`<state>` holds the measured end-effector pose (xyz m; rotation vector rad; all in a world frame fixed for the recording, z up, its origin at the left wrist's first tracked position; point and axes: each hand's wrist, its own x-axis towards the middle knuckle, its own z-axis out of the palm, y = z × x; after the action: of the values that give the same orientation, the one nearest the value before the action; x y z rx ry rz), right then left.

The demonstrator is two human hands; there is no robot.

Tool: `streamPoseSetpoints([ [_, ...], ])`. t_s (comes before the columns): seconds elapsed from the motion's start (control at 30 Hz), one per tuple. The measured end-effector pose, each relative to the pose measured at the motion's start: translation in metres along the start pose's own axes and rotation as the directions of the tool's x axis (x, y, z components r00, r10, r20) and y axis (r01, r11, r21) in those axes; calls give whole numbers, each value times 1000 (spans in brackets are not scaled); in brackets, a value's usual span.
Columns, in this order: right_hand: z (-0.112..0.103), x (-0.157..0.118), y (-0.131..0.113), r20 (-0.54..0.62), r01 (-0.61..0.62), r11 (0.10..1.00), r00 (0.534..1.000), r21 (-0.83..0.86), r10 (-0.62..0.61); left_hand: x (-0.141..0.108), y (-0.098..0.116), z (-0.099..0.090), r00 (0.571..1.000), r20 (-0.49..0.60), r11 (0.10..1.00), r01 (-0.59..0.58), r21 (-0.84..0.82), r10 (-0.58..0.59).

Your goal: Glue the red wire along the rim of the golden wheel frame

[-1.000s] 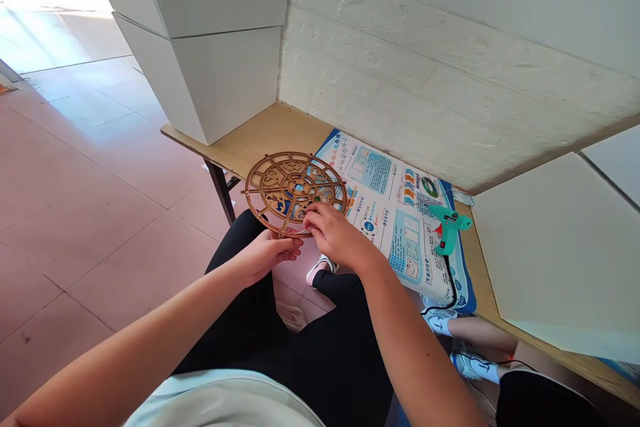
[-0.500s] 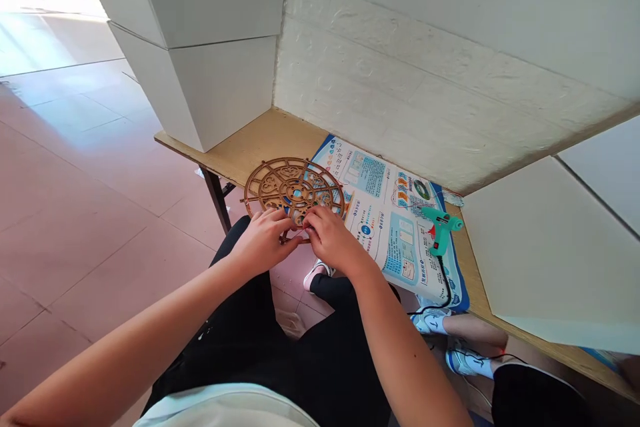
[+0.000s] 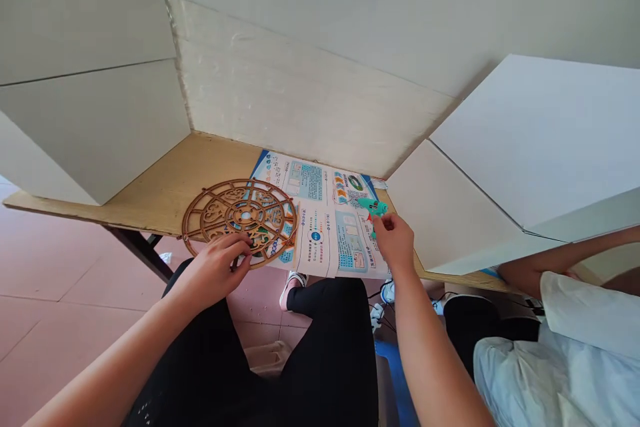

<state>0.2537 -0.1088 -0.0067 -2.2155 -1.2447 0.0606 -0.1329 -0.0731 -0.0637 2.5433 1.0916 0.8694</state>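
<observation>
A round brown openwork wooden disc point(image 3: 240, 188), cut with spokes, rings and scroll patterns, lies partly over the table's front edge. My left hand point(image 3: 220, 265) is closed at its near rim, fingers curled and thumb below. Part of that rim is hidden by the hand. Over the printed sheet, my right hand point(image 3: 395, 240) has its fingers closed at the handle of a green hot glue gun point(image 3: 373, 205). The handle is mostly covered by my fingers; the gun's top and body show beyond them.
The printed sheet point(image 3: 320, 257) covers part of the wooden table point(image 3: 150, 180). White panels point(image 3: 465, 200) stand at the left, back and right. At the right sits another person in a white top point(image 3: 530, 373). Black cables hang below the table.
My right hand has left the disc and moved right to the glue gun. My left hand stays at the disc's rim. The view has turned to the right.
</observation>
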Motion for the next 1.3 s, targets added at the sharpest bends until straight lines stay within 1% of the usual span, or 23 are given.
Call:
streamPoseSetpoints([
  [0.07,-5,14,13,22,-110,993,994,-47,111,4,2,6,1000,-20,1000,-20,1,20],
  [0.13,-5,26,18,63,-166,983,983,-76,171,9,6,12,999,-32,999,-41,3,41],
  [0.2,-2,36,17,145,-170,982,973,-84,181,14,10,18,998,-31,998,-61,5,61],
  [0.3,3,48,12,277,-140,986,948,-88,159,22,14,25,998,-21,998,-63,13,64],
  [0.33,4,51,10,295,-127,988,944,-91,149,24,14,26,998,-14,998,-60,13,60],
  [0.4,2,50,6,294,-87,992,949,-89,110,28,14,26,998,12,998,-56,2,56],
  [0.5,-5,29,-5,308,30,999,951,-26,-20,32,11,21,996,73,997,-54,-47,57],
  [0.53,-8,17,-9,334,83,996,939,14,-83,32,10,18,994,93,996,-48,-69,55],
  [0.57,-10,3,-15,372,142,988,915,65,-156,33,9,16,992,112,995,-40,-92,50],
  [0.6,-12,-12,-20,404,205,971,884,120,-236,34,8,13,991,130,993,-27,-113,42],
  [0.67,-14,-41,-32,451,327,919,801,222,-394,35,6,8,985,169,988,1,-152,25],
  [0.73,-11,-65,-42,486,405,864,714,299,-503,35,4,3,978,209,982,26,-185,14],
  [0.8,-5,-81,-49,505,451,820,647,352,-572,36,2,-1,970,245,975,43,-217,11],
  [0.9,6,-91,-53,522,477,783,584,398,-621,36,-2,-8,953,301,965,60,-254,20],
  [1.0,14,-94,-55,533,478,771,558,420,-636,38,-5,-11,935,355,961,79,-263,20],
  [1.17,24,-95,-60,536,487,774,559,405,-632,39,-10,-10,910,415,959,110,-263,10],
  [1.3,31,-96,-65,550,500,773,547,390,-631,37,-15,-6,907,422,955,128,-268,-3],
])
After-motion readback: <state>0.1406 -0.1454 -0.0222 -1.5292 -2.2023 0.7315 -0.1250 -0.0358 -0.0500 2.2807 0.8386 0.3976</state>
